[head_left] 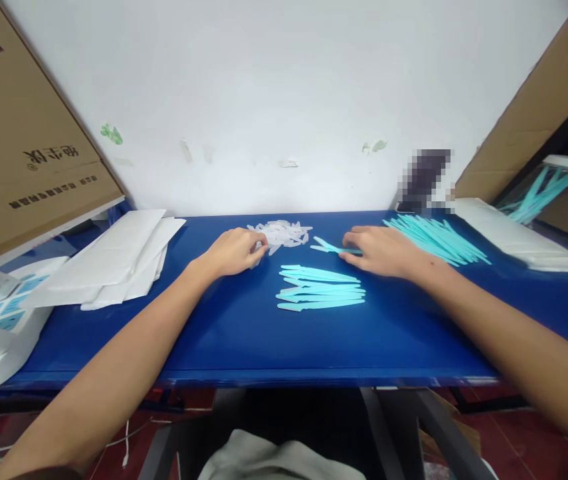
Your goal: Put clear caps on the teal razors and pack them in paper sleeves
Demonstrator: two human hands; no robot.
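Observation:
My left hand (237, 252) is at the left edge of a pile of small translucent plastic caps (284, 232), its fingers curled and pinched. A clear piece shows under the fingertips; the grip itself is partly hidden. My right hand (377, 250) is closed on light teal eyebrow razors (331, 247), whose two slim ends fork out to the left. In front of both hands lies a loose row of several teal eyebrow razors (321, 288), side by side. Beyond my right wrist a larger heap of the same razors (437, 237) is spread out.
White paper-like sheets (114, 257) lie at the left beside a white device (29, 320). A cardboard box (29, 133) rises there. At right are a flat white packet (519, 233) and a clear container (539, 193) of teal sticks. A blurred dark object (424, 177) leans on the wall.

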